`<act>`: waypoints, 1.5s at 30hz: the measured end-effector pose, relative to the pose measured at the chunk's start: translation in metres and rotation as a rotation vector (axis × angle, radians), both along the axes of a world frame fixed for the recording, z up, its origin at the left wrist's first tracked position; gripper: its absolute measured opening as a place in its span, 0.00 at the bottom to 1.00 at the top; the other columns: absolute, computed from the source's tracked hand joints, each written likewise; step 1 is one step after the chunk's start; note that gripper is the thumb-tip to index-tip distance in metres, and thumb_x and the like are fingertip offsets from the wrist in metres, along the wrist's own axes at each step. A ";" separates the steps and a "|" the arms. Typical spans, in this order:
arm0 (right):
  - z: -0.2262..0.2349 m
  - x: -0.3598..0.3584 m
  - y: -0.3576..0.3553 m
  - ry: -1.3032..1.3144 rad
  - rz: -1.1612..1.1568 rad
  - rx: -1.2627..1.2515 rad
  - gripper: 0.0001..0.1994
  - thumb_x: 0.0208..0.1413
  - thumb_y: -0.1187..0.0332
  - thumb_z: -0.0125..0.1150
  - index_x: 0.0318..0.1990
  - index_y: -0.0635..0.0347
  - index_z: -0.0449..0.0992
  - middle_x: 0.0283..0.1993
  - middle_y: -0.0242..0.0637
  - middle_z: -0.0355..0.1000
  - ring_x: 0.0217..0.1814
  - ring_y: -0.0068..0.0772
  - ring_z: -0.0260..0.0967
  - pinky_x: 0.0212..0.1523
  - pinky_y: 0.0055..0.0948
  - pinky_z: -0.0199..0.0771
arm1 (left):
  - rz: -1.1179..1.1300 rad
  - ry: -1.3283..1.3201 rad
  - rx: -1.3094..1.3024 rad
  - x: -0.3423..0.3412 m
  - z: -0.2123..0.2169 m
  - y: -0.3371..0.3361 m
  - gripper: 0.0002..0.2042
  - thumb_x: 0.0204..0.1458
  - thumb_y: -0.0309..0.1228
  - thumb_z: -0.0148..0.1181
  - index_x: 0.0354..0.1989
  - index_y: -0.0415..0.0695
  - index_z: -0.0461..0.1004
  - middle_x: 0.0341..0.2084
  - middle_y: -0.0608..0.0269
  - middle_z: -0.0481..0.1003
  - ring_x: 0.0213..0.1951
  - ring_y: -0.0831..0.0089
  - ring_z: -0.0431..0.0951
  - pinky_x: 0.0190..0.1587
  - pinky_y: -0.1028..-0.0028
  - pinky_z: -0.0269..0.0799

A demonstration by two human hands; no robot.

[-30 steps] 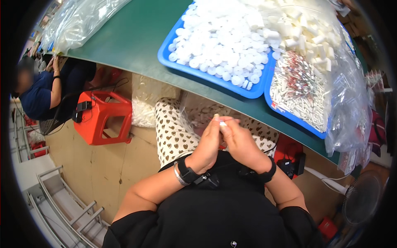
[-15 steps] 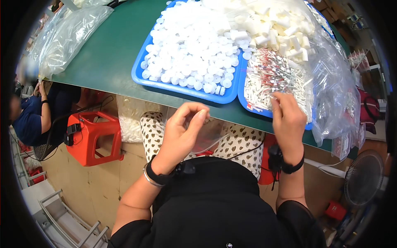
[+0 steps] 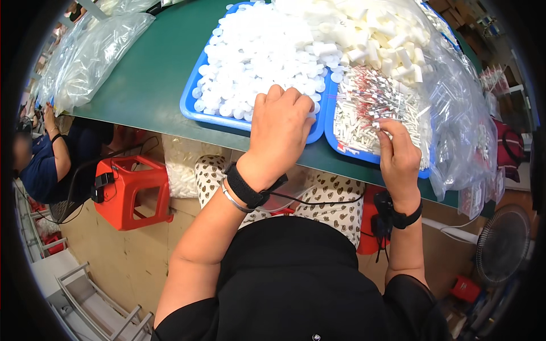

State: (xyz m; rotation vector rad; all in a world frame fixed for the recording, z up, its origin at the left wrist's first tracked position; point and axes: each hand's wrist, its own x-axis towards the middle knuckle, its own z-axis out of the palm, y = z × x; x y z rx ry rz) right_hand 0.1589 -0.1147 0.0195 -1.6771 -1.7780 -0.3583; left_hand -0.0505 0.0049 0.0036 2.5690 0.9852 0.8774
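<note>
My left hand [image 3: 280, 132] reaches over the front rim of a blue tray [image 3: 219, 120] heaped with small white translucent round caps [image 3: 259, 62]. Its fingers curl down among the caps, and the fingertips are partly hidden. At the front of a second blue tray [image 3: 355, 155], my right hand [image 3: 400, 161] holds thumb and forefinger together on a small white piece [image 3: 376, 124]. Beneath and behind that piece lie many small white sticks [image 3: 350, 113], with thin red-and-white pieces [image 3: 378, 91] heaped on top.
Cream-white cylinders [image 3: 401, 57] fill the area behind the right tray. Clear plastic bags [image 3: 455, 113] hang over the right table edge, and another bag [image 3: 108, 48] lies at the far left. A red stool [image 3: 133, 190], a seated person [image 3: 45, 156] and a fan [image 3: 503, 243] surround the green table [image 3: 153, 74].
My left hand has moved forward and right, from before the table edge into the caps. My right hand has shifted slightly, and a small white piece now shows at its fingertips.
</note>
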 end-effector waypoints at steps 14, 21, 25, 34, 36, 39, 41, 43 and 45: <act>0.015 -0.019 -0.001 0.333 -0.049 -0.002 0.12 0.46 0.76 0.70 0.40 0.60 0.79 0.25 0.35 0.70 0.23 0.32 0.62 0.25 0.31 0.61 | -0.169 -1.087 -1.530 -0.016 0.006 -0.036 0.15 0.63 0.32 0.54 0.53 0.35 0.71 0.45 0.55 0.76 0.42 0.72 0.80 0.45 0.77 0.77; 0.031 -0.043 -0.012 0.315 0.290 -0.327 0.07 0.48 0.69 0.71 0.29 0.60 0.78 0.23 0.33 0.69 0.27 0.37 0.61 0.33 0.33 0.59 | -0.286 -1.249 -1.882 -0.023 -0.010 -0.054 0.14 0.64 0.32 0.53 0.54 0.37 0.70 0.45 0.55 0.76 0.40 0.76 0.79 0.44 0.79 0.77; 0.024 -0.047 -0.014 0.388 0.309 -0.431 0.06 0.53 0.70 0.66 0.31 0.62 0.77 0.25 0.35 0.69 0.29 0.37 0.62 0.35 0.34 0.59 | -0.293 -1.286 -1.934 -0.025 -0.015 -0.058 0.16 0.64 0.32 0.53 0.55 0.35 0.69 0.44 0.57 0.76 0.39 0.79 0.75 0.42 0.79 0.75; 0.024 -0.046 -0.015 0.373 0.275 -0.470 0.05 0.56 0.72 0.62 0.31 0.63 0.76 0.23 0.36 0.66 0.29 0.38 0.61 0.34 0.33 0.59 | -0.293 -1.298 -1.951 -0.026 -0.016 -0.060 0.16 0.64 0.34 0.54 0.55 0.36 0.70 0.39 0.66 0.77 0.38 0.81 0.75 0.44 0.80 0.72; 0.024 -0.046 -0.015 0.389 0.297 -0.473 0.05 0.56 0.71 0.62 0.31 0.63 0.75 0.23 0.36 0.66 0.28 0.38 0.60 0.34 0.34 0.59 | -0.282 -1.302 -1.950 -0.026 -0.017 -0.061 0.16 0.64 0.33 0.53 0.55 0.36 0.70 0.41 0.62 0.76 0.39 0.80 0.75 0.43 0.79 0.73; 0.023 -0.046 -0.015 0.429 0.243 -0.477 0.05 0.56 0.72 0.62 0.30 0.63 0.75 0.22 0.35 0.65 0.27 0.37 0.60 0.33 0.34 0.58 | -0.284 -1.300 -1.943 -0.026 -0.017 -0.062 0.15 0.64 0.33 0.54 0.54 0.36 0.71 0.40 0.64 0.76 0.39 0.81 0.75 0.44 0.80 0.72; 0.023 -0.047 -0.016 0.391 0.212 -0.467 0.05 0.56 0.72 0.62 0.30 0.63 0.75 0.22 0.35 0.65 0.27 0.37 0.60 0.33 0.34 0.58 | -0.278 -1.277 -1.917 -0.026 -0.016 -0.063 0.15 0.63 0.33 0.55 0.53 0.36 0.71 0.39 0.66 0.76 0.39 0.81 0.75 0.44 0.80 0.72; 0.025 -0.048 -0.017 0.339 0.194 -0.455 0.05 0.55 0.72 0.63 0.29 0.62 0.75 0.22 0.34 0.65 0.26 0.36 0.60 0.32 0.34 0.58 | -0.260 -1.235 -1.872 -0.026 -0.014 -0.064 0.15 0.62 0.32 0.57 0.53 0.36 0.72 0.39 0.67 0.76 0.39 0.82 0.74 0.44 0.81 0.72; 0.030 -0.050 -0.017 0.274 0.188 -0.442 0.05 0.54 0.72 0.64 0.29 0.61 0.75 0.22 0.34 0.65 0.25 0.36 0.60 0.32 0.33 0.57 | -0.211 -1.183 -1.806 -0.025 -0.012 -0.065 0.14 0.62 0.30 0.57 0.52 0.36 0.72 0.39 0.66 0.76 0.38 0.81 0.75 0.43 0.81 0.72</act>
